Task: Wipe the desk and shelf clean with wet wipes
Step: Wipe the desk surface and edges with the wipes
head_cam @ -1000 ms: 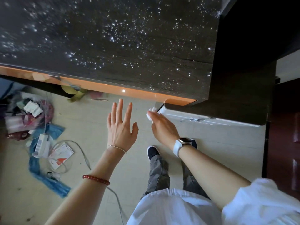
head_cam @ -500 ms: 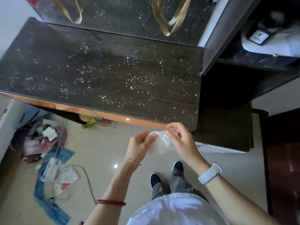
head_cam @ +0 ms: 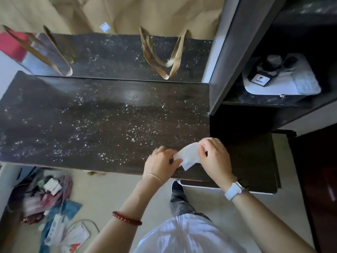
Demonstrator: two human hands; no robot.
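Observation:
A dark wooden desk [head_cam: 76,125] fills the middle of the view, its top speckled with white dust. Just above its front right corner I hold a white wet wipe [head_cam: 188,155] between both hands. My left hand [head_cam: 161,164] pinches the wipe's left edge and my right hand [head_cam: 215,157] pinches its right edge, with the sheet partly spread between them. A dark shelf unit [head_cam: 251,104] stands to the right of the desk.
A paper bag with tan strap handles [head_cam: 162,57] leans against the mirrored back panel. On the shelf sits a white cloth with a dark bottle [head_cam: 269,70]. Clutter and a blue cloth [head_cam: 54,207] lie on the floor at left. A dark red door [head_cam: 321,179] is at right.
My hands came together on the wipe and rose from below the desk edge to over its front right corner. The view tilted up, showing the back panel and shelf.

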